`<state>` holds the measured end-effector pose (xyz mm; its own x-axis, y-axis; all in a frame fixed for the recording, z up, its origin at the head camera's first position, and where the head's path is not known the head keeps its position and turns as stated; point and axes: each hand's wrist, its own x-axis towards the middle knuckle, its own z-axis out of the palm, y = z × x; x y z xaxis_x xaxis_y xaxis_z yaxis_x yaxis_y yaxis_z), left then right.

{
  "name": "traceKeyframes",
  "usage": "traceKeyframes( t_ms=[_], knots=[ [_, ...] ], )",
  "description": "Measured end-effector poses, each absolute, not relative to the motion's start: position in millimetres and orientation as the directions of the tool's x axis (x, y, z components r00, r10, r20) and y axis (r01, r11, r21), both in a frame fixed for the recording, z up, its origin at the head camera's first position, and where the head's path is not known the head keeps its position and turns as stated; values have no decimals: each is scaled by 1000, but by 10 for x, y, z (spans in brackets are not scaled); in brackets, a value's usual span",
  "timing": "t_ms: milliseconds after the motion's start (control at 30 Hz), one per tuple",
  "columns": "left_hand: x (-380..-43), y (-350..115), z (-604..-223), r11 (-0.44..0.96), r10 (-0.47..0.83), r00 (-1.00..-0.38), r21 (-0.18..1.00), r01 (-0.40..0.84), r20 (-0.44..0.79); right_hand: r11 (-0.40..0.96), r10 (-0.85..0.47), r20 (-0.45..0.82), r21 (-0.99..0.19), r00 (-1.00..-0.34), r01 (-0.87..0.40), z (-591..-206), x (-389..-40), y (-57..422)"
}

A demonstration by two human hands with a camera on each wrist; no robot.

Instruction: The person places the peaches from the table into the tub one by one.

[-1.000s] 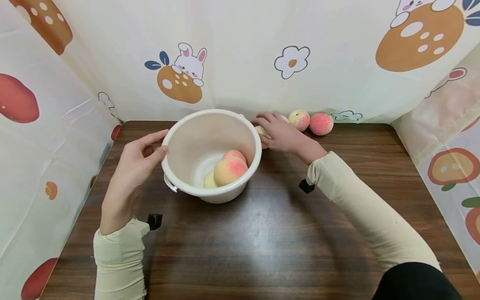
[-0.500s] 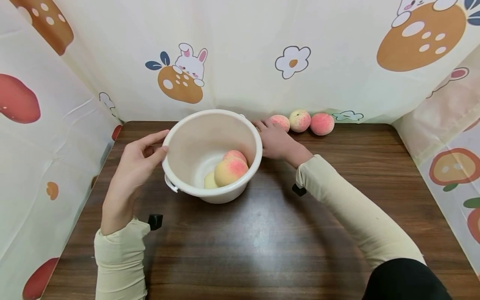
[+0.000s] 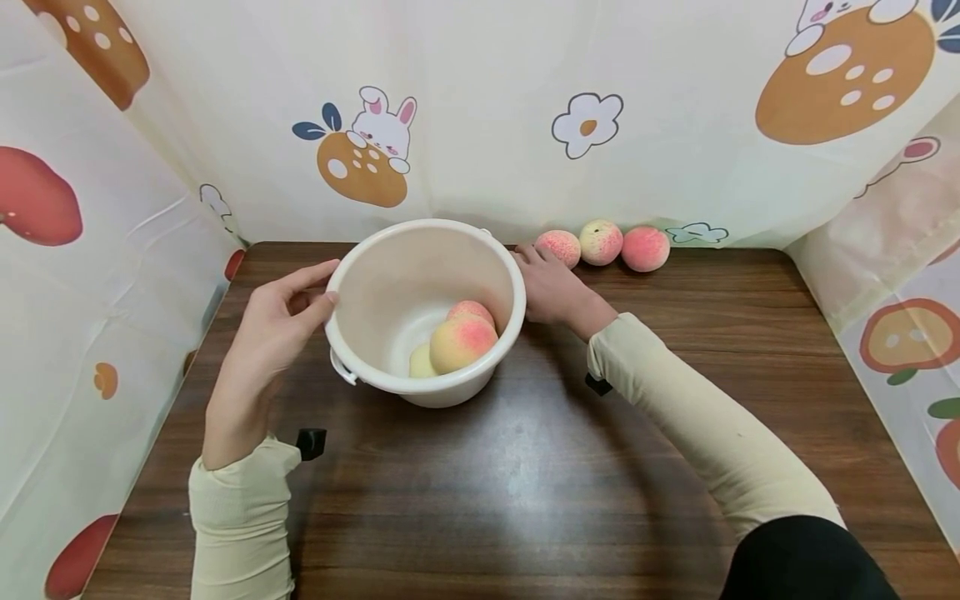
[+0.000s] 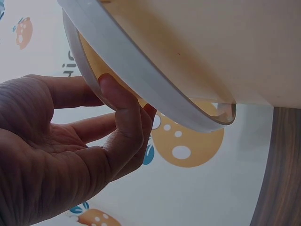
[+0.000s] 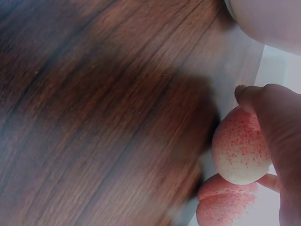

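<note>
The left hand [image 3: 273,329] pinched the bucket [image 3: 397,275] at its left rim while the right hand [image 3: 555,287] gripped a peach [image 5: 240,148], probably light and firm, best cupped around its middle.

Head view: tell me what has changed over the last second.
The right hand has shifted toward the white bucket and slightly down the frame, uncovering the back row's leftmost peach. The held peach, partly visible before, is now hidden from this view. Unchanged: the bucket, the left hand at its rim, and the three peaches inside.
</note>
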<state>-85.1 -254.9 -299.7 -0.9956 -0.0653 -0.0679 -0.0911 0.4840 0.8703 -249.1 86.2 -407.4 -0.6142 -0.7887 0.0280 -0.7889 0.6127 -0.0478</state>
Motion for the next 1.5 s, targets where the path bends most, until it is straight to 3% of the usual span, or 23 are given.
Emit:
traceKeyframes(
  t_ms=[233, 767, 1100, 1500],
  knots=[
    [-840, -2548, -2994, 487, -67, -995, 869, -93, -69, 588, -807, 71, -7, -587, -809, -4094, -2507, 869],
    [-844, -2549, -3001, 497, -76, -995, 862, -94, -65, 546, -826, 121, -73, -551, -834, -3996, -2439, 920],
    [-843, -2550, -2996, 497, -76, -995, 863, -91, -62, 594, -794, 96, -83, -600, -800, -3810, -2449, 933],
    [-849, -2549, -3009, 492, -79, -995, 865, -96, -66, 609, -762, 177, -131, -623, -782, -3475, -2479, 1019]
  ],
)
